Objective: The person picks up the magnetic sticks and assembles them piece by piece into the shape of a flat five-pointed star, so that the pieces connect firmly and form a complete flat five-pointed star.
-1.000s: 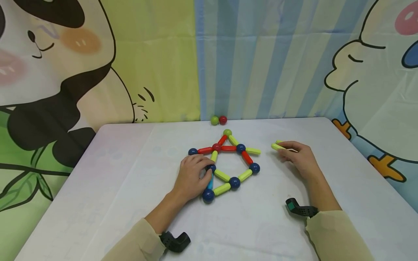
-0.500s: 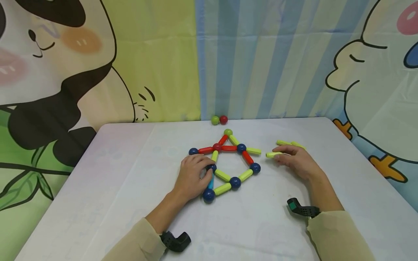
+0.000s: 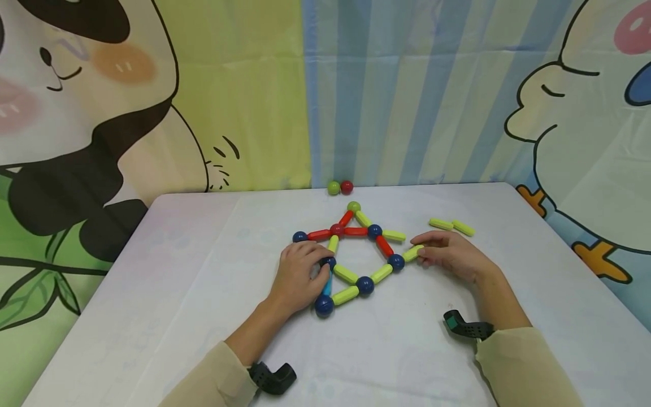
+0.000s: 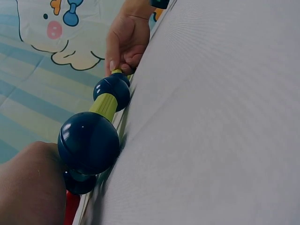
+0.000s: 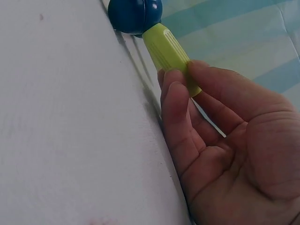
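Observation:
On the table lies a flat figure of magnetic rods and balls, with red rods [image 3: 356, 231], yellow-green rods [image 3: 346, 275], a light-blue rod [image 3: 328, 284] and dark blue balls [image 3: 365, 285]. My right hand [image 3: 454, 255] pinches a yellow-green rod [image 5: 169, 49] between thumb and fingers. Its far end meets the blue ball [image 3: 396, 262] at the figure's right corner, also plain in the right wrist view. My left hand [image 3: 300, 274] curls its thumb and fingers round a blue ball [image 3: 330, 263] on the left side, partly hiding it. In front of that hand sits the nearest blue ball [image 4: 89, 143].
Two loose yellow-green rods, a left one [image 3: 441, 224] and a right one [image 3: 463, 228], lie just beyond my right hand. At the table's back edge a green ball [image 3: 333, 188] and a red ball [image 3: 347, 187] stand side by side. A printed curtain [image 3: 407, 96] hangs behind.
My right hand has come left and nearer with the yellow-green rod, away from the two loose rods, bringing its end to the right corner ball. My left hand has stayed in place.

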The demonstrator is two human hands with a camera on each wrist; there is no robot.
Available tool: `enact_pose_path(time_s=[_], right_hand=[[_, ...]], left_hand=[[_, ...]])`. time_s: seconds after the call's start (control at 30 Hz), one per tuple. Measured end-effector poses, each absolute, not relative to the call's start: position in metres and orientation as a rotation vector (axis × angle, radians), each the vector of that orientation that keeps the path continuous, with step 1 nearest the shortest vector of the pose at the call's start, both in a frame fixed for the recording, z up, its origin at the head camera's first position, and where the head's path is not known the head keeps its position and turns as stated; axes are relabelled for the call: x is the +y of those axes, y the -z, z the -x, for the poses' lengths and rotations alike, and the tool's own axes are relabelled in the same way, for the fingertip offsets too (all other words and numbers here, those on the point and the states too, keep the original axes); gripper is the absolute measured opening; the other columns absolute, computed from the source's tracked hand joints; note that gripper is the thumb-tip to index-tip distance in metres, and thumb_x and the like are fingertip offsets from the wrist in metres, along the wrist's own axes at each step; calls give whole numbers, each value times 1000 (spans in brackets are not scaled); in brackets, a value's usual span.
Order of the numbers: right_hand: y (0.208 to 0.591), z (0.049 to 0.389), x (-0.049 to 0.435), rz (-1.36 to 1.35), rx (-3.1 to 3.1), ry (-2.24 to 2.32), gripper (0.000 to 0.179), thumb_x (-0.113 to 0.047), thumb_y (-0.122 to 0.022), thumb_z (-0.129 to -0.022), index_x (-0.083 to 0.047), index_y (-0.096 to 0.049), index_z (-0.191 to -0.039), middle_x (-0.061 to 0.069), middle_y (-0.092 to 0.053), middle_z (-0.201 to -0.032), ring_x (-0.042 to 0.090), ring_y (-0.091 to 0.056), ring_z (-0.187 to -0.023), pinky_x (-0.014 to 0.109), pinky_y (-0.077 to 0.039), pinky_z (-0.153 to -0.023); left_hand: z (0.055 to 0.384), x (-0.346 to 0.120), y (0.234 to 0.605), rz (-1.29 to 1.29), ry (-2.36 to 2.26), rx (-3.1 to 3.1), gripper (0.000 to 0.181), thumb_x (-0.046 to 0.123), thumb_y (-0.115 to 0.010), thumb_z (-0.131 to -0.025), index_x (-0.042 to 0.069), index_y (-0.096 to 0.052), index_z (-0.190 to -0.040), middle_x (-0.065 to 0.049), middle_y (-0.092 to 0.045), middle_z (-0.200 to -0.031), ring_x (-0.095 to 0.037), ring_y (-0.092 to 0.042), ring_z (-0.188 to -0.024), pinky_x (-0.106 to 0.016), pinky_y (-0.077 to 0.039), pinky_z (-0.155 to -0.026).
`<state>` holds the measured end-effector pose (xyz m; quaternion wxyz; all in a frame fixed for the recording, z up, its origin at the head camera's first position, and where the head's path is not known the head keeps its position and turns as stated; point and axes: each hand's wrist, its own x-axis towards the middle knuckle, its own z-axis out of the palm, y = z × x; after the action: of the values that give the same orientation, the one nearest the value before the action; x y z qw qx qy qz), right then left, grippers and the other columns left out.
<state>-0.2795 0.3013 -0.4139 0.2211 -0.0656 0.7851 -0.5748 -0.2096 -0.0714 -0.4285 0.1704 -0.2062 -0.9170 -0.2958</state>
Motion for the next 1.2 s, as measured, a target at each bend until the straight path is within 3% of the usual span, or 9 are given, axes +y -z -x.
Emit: enact_pose_path(time_s=[0.43,0.77,1.0,1.2], right_hand=[[407,279,281,7,2130,1709,51,-13,-68,-99,6,-41,-138,6,-69,-107,13,-71,-88,24,-61,-82],[402,280,271,-48,2234,1636,54,-17,-69,-100,1,-45,-145,6,-71,-107,15,-69,-88,25,-61,-80],[400,281,266,-74,2375,1532,48,-26,-59,-105,-2,-49,-144,17,-57,-130,20,-67,-93,24,-60,-80],[388,278,256,-82,2613,1399,44,-30,-57,-105,-4,-54,-139,17,-57,-132,27,-63,-96,23,-57,-75]], left_hand=[[210,-71,430,583,828,-2608,22,19,-67,-94,18,-77,-114,-1,-74,-118,-27,-60,-121,-57,-39,-113],[211,-72,430,597,827,-2592,22,19,-66,-95,18,-77,-113,-1,-74,-117,-26,-60,-119,-57,-39,-113],[210,-73,429,584,840,-2577,21,19,-67,-94,18,-78,-111,-1,-74,-115,-26,-60,-119,-57,-39,-112],[211,-71,429,570,815,-2588,20,19,-68,-94,18,-78,-111,0,-74,-115,-25,-60,-118,-57,-40,-112]])
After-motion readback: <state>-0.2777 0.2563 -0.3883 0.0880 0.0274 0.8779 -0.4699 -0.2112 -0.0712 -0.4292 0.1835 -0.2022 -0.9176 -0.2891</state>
